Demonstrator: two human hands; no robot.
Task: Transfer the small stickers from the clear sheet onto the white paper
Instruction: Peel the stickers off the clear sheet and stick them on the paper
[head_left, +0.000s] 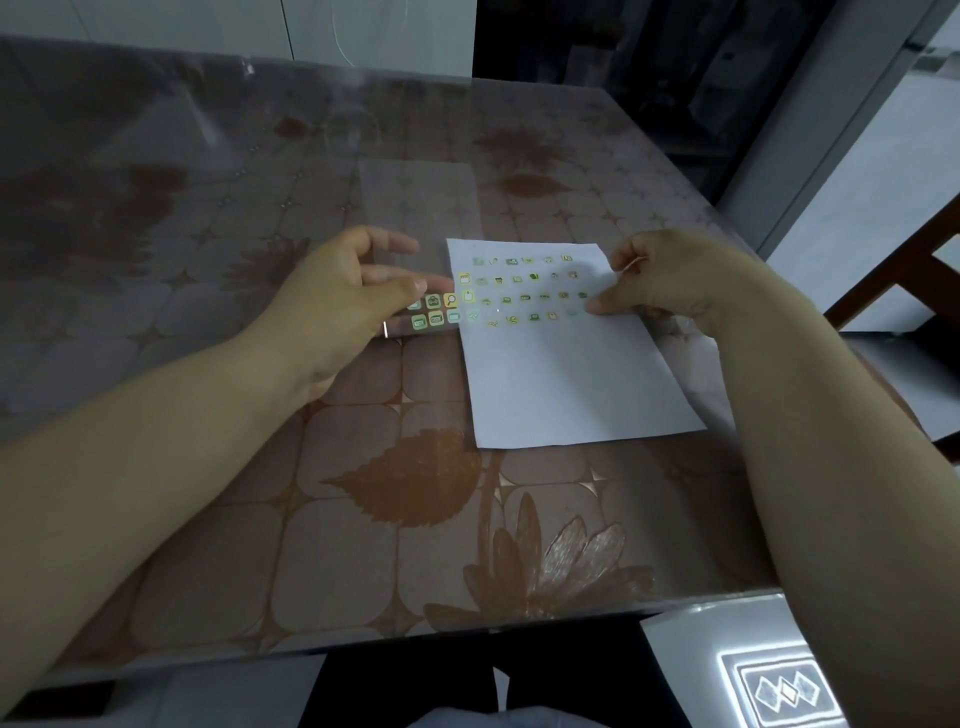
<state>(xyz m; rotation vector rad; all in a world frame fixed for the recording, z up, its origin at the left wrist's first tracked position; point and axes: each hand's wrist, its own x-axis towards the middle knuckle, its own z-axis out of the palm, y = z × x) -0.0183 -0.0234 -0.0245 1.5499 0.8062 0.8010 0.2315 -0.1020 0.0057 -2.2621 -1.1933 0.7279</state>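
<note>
Small green and yellow stickers (524, 287) are sitting in rows on the white rectangular paper (566, 379), lying near the floral tabletop's (363, 519) right edge. More are clinging to the clear plastic sheet (434, 312), which the left hand (332, 296) is pinching at the paper's left edge. The right hand (675, 283) is curling, thumb touching the paper; whether it's holding anything, I cannot tell.

Both bare forearms are stretched forward and angled inward, so the hands are brought near each other. The left hand (337, 296) is curled, and the clear sheet (431, 310) is pinched at its fingertips. The right hand (670, 280) is held knuckles-up, with its fingers tucked under and one digit pushed out towards the left hand. Whether anything is gripped cannot be told.
</note>
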